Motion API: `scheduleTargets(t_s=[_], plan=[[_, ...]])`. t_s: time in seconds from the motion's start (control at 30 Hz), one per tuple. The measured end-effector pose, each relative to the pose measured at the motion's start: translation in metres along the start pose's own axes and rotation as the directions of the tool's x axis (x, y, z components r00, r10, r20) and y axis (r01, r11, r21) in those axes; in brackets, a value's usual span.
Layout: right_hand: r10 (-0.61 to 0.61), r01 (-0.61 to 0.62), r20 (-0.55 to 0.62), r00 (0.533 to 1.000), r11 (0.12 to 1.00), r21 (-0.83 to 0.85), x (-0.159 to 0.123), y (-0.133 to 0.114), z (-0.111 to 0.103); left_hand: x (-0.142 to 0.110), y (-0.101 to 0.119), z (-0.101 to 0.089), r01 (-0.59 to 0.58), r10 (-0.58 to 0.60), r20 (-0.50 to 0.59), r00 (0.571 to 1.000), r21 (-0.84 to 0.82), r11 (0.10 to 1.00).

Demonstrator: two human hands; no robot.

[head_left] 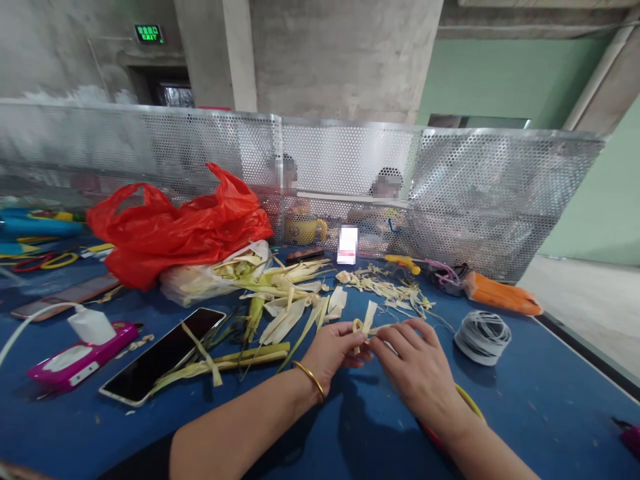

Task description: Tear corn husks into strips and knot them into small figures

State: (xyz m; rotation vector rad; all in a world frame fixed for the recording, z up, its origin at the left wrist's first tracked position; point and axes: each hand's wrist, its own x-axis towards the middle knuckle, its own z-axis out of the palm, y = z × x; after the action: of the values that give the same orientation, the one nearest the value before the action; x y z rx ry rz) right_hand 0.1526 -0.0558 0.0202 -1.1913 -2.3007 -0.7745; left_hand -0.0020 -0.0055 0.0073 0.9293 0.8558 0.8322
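Between my two hands is a pale strip of corn husk [369, 316], curled into a small loop at its left end. My left hand [336, 347] pinches the looped part between thumb and fingers. On the other side, my right hand [413, 355] has its fingertips closed on the strip, close against the left fingertips; the exact grip is partly hidden. A heap of loose husks [285, 313] lies just beyond my left hand. Thin husk scraps [387, 288] are scattered past my fingertips. To the right of my right hand stands a roll of grey cord [483, 338].
A metal mesh screen [350, 160] runs along the back, with people behind it. Left are a red plastic bag [185, 223], a black-screened phone [165, 357] and a magenta power strip [83, 357]. At right lies an orange packet [503, 293]. Something yellow and red shows under my right wrist.
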Motion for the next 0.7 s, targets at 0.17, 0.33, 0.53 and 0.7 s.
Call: scheduleTargets(t_s=[0.17, 0.33, 0.53, 0.7], plan=[[0.118, -0.122, 0.031, 0.993, 0.966, 0.227, -0.003, -0.011, 0.011, 0.001, -0.001, 0.0, -0.095, 0.1, -0.072, 0.992, 0.061, 0.994], [0.535, -0.666, 0.423, 0.731, 0.424, 0.614, -0.003, -0.01, 0.028, 0.002, 0.005, -0.004, -0.113, 0.117, -0.121, 0.986, 0.036, 0.993], [0.672, -0.565, 0.396, 0.626, 0.041, 0.824, 0.0, -0.004, 0.033, 0.002, 0.007, -0.004, -0.078, 0.079, -0.084, 0.993, 0.016, 0.997], [0.614, -0.462, 0.179, 0.769, 0.339, 0.82, -0.001, -0.005, 0.022, 0.0, 0.006, -0.002, -0.06, 0.062, -0.068, 0.996, 0.026, 0.998]])
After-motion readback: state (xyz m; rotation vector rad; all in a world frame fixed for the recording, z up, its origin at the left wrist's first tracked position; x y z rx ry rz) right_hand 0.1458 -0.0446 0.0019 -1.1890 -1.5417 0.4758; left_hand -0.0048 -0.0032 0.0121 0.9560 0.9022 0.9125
